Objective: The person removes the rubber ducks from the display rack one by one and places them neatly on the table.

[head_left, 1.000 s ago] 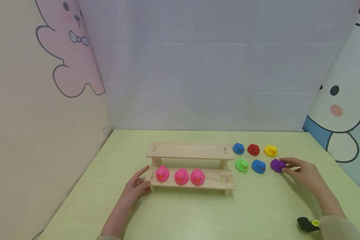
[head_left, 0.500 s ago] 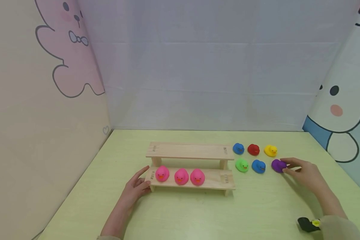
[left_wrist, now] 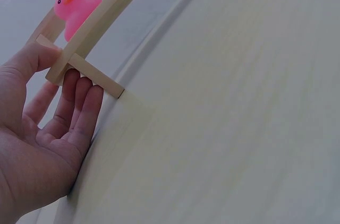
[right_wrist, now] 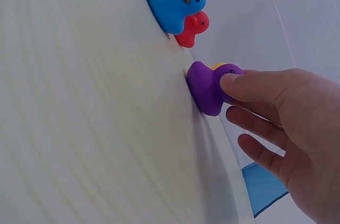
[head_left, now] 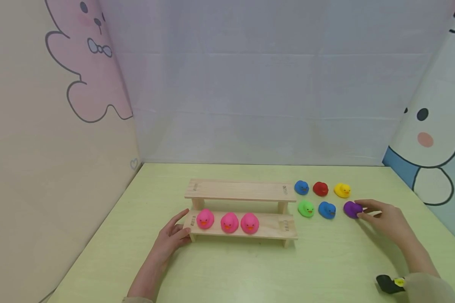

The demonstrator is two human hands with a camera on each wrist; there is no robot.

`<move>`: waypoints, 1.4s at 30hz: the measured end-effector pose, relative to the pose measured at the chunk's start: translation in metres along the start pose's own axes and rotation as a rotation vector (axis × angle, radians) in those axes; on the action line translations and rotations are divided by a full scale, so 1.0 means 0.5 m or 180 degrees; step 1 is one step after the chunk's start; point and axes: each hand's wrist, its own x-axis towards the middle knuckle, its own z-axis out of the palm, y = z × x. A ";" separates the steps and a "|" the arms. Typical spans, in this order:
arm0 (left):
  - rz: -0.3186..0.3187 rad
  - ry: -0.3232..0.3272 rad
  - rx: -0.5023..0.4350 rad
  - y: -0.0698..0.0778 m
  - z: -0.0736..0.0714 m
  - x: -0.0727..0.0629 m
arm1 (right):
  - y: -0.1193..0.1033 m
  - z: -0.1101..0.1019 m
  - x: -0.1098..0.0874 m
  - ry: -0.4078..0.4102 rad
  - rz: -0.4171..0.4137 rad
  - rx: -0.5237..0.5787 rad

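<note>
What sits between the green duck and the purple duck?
A blue duck sits between the green duck and the purple duck that the right hand pinches; the head view shows this.

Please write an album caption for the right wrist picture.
A right hand pinches a rounded purple toy duck, with two blue toy ducks and a red toy duck nearby.

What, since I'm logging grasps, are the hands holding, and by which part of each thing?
The right hand pinches the purple duck by its head; the left hand grips the lower shelf by its left end.
</note>
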 end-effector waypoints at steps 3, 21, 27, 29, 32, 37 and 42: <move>-0.0017 0.0016 0.0006 -0.001 -0.001 0.001 | 0.000 0.000 0.000 0.0019 -0.0030 -0.0010; -0.0016 -0.0009 -0.0041 -0.001 -0.002 0.000 | -0.016 0.002 0.000 0.0161 -0.0104 0.0108; -0.0010 -0.0010 -0.0046 0.000 -0.001 0.001 | -0.052 0.007 -0.001 0.0670 -0.0394 0.0140; -0.0002 -0.0013 -0.0042 0.001 -0.001 0.000 | -0.066 0.013 -0.001 0.0816 -0.0455 0.0178; 0.0008 -0.0006 -0.0037 0.002 0.000 -0.001 | -0.091 0.022 -0.001 0.0992 -0.0553 0.0272; -0.0006 0.0014 -0.0048 0.001 0.000 0.000 | -0.136 0.029 -0.002 0.1038 -0.0680 0.0409; -0.0008 0.0011 -0.0071 -0.001 0.000 0.001 | -0.171 0.034 -0.001 0.1104 -0.0937 0.0445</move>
